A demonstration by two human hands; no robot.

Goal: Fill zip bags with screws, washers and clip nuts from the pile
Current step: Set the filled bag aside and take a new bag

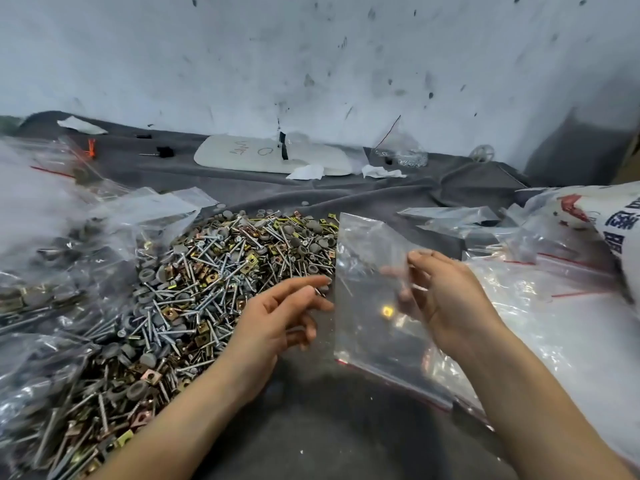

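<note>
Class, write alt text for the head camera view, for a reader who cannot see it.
A person's right hand pinches a clear zip bag while the left hand hovers open beside a pile of screws, washers and clip nuts on grey cloth.

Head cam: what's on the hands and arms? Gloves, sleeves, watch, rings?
Nothing worn. Left hand and right hand are bare, no gloves, no rings that I can see. Left forearm and right forearm are bare to the frame edge: no sleeves, watch or bands.
</note>
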